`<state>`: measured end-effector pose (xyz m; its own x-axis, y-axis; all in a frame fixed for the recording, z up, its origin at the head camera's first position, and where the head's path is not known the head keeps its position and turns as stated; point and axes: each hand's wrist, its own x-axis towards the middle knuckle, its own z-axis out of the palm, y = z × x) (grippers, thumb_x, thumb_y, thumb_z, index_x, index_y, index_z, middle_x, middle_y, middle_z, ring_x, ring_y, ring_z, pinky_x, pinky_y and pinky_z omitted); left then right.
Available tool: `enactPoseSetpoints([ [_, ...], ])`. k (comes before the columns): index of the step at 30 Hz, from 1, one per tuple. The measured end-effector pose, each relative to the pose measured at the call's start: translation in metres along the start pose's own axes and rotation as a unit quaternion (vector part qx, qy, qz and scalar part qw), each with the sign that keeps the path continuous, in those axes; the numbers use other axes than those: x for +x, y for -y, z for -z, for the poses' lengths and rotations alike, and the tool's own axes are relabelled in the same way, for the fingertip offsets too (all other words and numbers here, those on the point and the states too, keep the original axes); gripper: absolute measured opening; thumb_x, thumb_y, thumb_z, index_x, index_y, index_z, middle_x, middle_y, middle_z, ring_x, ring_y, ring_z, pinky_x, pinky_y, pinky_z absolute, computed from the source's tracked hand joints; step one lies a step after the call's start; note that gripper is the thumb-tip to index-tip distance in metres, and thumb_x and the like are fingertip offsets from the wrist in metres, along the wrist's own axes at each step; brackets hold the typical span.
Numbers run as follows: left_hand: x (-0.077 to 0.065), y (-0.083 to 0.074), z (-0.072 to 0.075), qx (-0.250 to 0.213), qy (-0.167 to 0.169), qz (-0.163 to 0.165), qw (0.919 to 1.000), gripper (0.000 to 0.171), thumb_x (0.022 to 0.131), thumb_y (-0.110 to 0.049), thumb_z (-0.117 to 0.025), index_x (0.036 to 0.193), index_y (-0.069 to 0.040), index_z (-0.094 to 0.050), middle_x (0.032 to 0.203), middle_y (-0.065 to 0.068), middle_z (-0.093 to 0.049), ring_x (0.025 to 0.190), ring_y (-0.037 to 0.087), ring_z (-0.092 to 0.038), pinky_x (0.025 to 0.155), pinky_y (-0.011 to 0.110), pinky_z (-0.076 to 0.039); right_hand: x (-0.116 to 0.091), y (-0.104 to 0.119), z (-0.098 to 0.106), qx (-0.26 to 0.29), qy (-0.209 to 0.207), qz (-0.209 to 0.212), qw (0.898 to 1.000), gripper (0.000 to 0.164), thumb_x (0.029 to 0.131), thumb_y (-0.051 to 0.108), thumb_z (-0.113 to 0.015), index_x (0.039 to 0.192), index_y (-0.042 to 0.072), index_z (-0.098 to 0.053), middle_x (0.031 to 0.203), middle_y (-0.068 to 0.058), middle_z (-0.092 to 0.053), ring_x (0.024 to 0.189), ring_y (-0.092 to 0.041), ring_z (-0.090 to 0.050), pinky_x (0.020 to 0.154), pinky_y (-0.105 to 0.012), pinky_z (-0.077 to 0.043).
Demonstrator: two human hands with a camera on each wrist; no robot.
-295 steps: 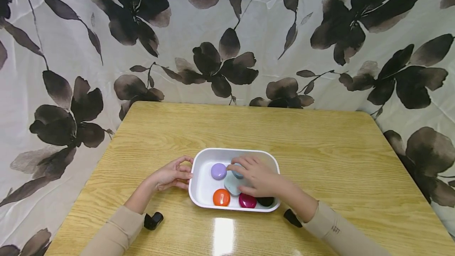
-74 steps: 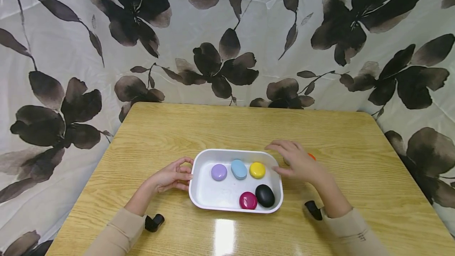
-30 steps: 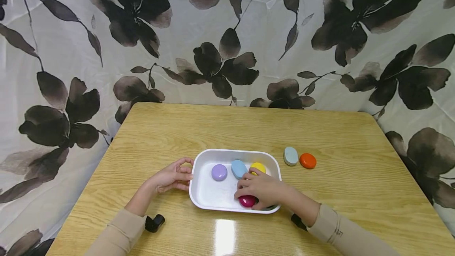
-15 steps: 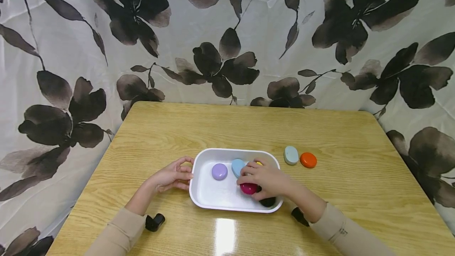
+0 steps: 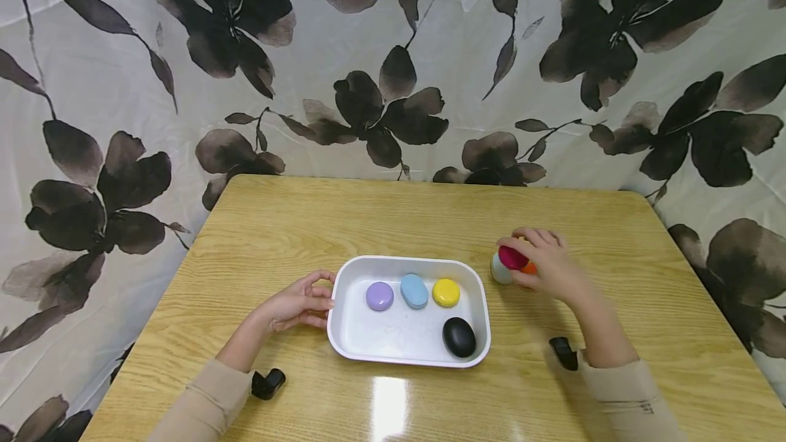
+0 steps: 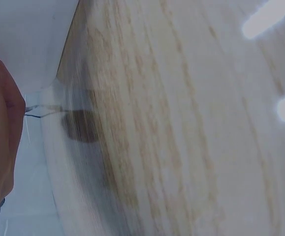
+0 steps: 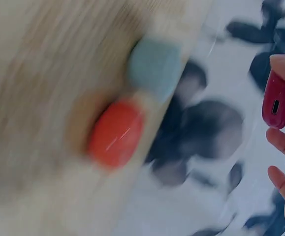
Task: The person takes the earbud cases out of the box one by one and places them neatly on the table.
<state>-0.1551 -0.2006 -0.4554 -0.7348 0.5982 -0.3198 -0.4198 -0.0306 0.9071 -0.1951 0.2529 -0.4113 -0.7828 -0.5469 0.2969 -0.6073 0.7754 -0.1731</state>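
My left hand [image 5: 302, 301] rests its fingertips against the outer left wall of a white tray [image 5: 381, 353]; its fingers are relaxed. Off the tray's right side, my right hand [image 5: 546, 264] holds a glossy magenta pebble-shaped case [image 5: 513, 258] between thumb and fingers. The right wrist view shows a small dark slot in the magenta case [image 7: 279, 101]. Beneath this hand, a pale grey-green oval piece [image 5: 500, 271] and an orange rounded piece [image 5: 529, 269] are partly hidden; in the right wrist view the orange piece [image 7: 116, 133] and grey-green piece [image 7: 154, 68] lie close together on the table.
Inside the tray lie a lilac round piece [image 5: 379, 297], a light blue oval piece [image 5: 414, 291], a yellow round piece [image 5: 445, 292] and a black oval piece [image 5: 459, 337]. Beyond the wooden table [image 5: 393, 217] hangs a flower-patterned cloth [image 5: 467, 53].
My right hand has lifted the magenta case out of the tray and carried it right, above the orange and grey-green pieces, which earlier left the tray. The left hand stays at the tray.
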Motion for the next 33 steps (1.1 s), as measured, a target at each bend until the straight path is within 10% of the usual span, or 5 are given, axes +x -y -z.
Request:
enactPoseSetpoints([
  [15, -0.001, 0.004, 0.0, -0.003, 0.001, -0.006, 1.0, 0.04, 0.088, 0.004, -0.052, 0.121, -0.007, -0.033, 0.087, 0.003, -0.059, 0.077, 0.016, -0.06, 0.07, 0.035, -0.056, -0.064, -0.067, -0.008, 0.011, 0.099, -0.19, 0.977, 0.053, 0.079, 0.018, -0.069, 0.124, 0.008, -0.044, 0.118, -0.026, -0.039, 0.107, -0.05, -0.03, 0.084, -0.068, -0.021],
  [33, -0.002, 0.003, -0.001, -0.003, 0.007, -0.01, 0.9999, 0.041, 0.088, 0.003, -0.053, 0.122, -0.006, -0.032, 0.087, 0.003, -0.06, 0.076, 0.015, -0.06, 0.07, 0.035, -0.056, -0.074, -0.075, -0.018, 0.047, 0.185, -0.227, 0.955, 0.054, 0.084, 0.028, -0.064, 0.127, 0.006, -0.04, 0.122, -0.031, -0.036, 0.102, -0.051, -0.034, 0.074, -0.06, -0.03],
])
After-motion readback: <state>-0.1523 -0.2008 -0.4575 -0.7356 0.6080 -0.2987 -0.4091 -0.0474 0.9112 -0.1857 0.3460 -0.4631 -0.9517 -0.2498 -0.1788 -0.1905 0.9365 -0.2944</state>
